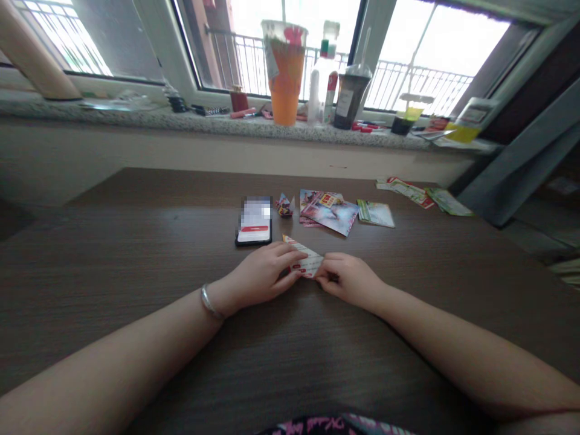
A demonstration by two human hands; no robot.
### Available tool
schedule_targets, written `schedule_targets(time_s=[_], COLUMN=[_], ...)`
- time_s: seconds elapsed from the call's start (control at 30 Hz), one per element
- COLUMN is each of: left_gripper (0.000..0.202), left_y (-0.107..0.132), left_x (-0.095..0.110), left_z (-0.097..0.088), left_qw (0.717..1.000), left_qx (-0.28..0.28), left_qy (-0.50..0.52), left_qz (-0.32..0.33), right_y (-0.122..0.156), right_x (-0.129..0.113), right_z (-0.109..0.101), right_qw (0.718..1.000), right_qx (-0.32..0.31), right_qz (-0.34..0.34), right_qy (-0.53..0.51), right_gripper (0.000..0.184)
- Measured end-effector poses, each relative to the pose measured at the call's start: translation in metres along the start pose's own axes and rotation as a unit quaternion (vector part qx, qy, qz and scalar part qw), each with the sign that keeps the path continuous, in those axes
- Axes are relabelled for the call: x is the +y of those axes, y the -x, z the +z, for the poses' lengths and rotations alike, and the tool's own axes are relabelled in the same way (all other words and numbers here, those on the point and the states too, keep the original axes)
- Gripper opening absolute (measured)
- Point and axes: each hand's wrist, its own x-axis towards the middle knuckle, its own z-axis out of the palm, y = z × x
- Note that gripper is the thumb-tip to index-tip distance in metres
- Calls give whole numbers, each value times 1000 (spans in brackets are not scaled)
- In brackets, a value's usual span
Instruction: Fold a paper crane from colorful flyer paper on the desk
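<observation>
A small folded sheet of printed paper (pixel 309 261), whitish with red marks, lies on the dark wooden table (pixel 136 260) between my hands. My left hand (pixel 274 269) rests over its left part with fingers stretched out across the paper. At the paper's right corner, my right hand (pixel 345 277) is closed, thumb and finger pinching the edge. Just beyond my left hand lies a smartphone (pixel 254 222) with a lit screen. Beside the phone stands a small folded paper figure (pixel 284 206) in several colours.
Colourful printed sheets (pixel 333 212) overlap beyond my right hand, with a greenish packet (pixel 376 214) next to them. More paper strips (pixel 410 193) lie at the far right. On the stone windowsill (pixel 190 125) stand an orange cup (pixel 286 78), a dark cup (pixel 351 99) and bottles.
</observation>
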Motion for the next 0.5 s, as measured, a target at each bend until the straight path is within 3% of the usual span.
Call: schedule_targets(time_s=[0.23,0.5], left_gripper=[28,28], left_y=[2,1], left_x=[-9,-18], left_z=[7,13], left_qw=[999,996], left_qx=[6,-20], left_qy=[53,88], left_qz=[-4,-2], right_y=[-1,-3], right_x=[8,20], right_z=[6,3], right_qw=[995,983], right_qx=[-15,-67], right_qz=[34,-6], right_qy=[-94,-173], right_gripper=[8,4])
